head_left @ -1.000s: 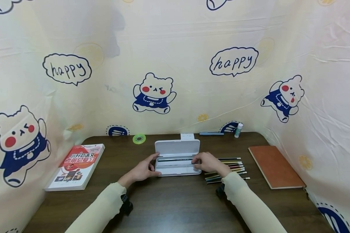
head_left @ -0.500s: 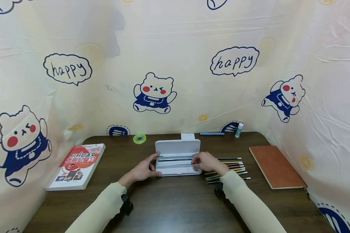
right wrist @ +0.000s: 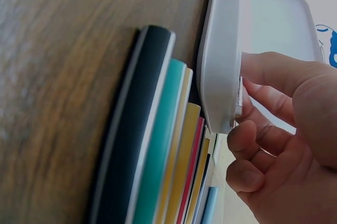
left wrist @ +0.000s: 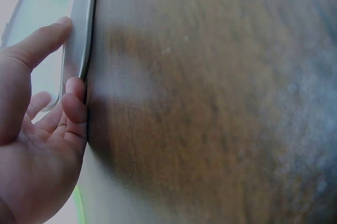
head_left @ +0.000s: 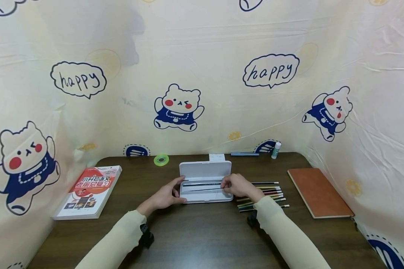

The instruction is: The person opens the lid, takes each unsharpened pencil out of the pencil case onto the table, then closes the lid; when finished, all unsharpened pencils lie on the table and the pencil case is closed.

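Observation:
An open white pencil case [head_left: 205, 197] lies on the table with its lid raised at the back. My left hand [head_left: 164, 195] grips its left end, thumb on the front edge; the left wrist view shows the fingers curled against the case's end. One dark pencil [head_left: 196, 184] lies in the rear of the case. My right hand [head_left: 239, 185] is over the case's right end, pinching a second pencil [right wrist: 239, 103] whose end shows between thumb and fingers. Right of the case, several pencils [head_left: 274, 192] in different colours lie in a loose row, partly hidden by the right hand.
A thick red-and-white book [head_left: 87, 192] lies at the left and a brown notebook [head_left: 318, 192] at the right. Along the back are a green tape roll [head_left: 161, 160], a white box [head_left: 217, 157], a blue pen-like stick [head_left: 244, 154] and a glue stick [head_left: 276, 150].
The right hand has lifted very slightly, and the pencil it pinches shows more plainly above the case's inside. The left hand and the case have stayed in place.

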A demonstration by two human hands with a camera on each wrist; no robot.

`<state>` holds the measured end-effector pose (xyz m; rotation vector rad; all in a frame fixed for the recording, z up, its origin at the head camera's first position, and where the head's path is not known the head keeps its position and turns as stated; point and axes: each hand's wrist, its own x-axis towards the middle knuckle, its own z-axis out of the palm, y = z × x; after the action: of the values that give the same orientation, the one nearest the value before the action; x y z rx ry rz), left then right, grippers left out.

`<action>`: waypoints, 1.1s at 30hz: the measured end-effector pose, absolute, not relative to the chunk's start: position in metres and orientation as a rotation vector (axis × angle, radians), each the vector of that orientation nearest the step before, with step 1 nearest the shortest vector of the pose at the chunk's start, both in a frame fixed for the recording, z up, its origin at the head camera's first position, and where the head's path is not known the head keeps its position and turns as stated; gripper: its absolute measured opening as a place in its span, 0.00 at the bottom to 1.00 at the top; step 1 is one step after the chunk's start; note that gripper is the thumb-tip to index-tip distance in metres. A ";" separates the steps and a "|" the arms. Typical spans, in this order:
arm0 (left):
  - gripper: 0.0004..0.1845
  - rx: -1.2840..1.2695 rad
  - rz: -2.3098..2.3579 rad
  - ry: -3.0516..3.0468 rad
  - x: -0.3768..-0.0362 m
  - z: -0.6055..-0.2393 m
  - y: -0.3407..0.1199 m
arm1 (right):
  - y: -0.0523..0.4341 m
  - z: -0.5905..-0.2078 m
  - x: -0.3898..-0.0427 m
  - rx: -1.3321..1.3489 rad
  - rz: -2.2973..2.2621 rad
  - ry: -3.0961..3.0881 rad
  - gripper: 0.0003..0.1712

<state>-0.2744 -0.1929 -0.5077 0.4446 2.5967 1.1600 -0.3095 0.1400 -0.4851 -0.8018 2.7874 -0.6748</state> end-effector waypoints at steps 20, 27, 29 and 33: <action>0.51 0.419 1.157 2.607 -0.276 -0.504 -0.191 | 0.198 -0.463 -0.293 -0.859 -0.832 2.823 0.03; 0.51 0.428 1.129 2.613 -0.275 -0.508 -0.193 | 0.236 -0.464 -0.278 -0.831 -0.831 2.826 0.03; 0.51 0.428 1.140 2.608 -0.275 -0.508 -0.192 | 0.246 -0.465 -0.275 -0.817 -0.833 2.834 0.03; 0.51 0.410 1.142 2.603 -0.275 -0.508 -0.192 | 0.266 -0.466 -0.268 -0.805 -0.846 2.844 0.02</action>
<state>-0.2748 -0.1916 -0.5079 0.4097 2.6029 1.1420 -0.2685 0.2665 -0.4661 -0.8054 2.8443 -0.8460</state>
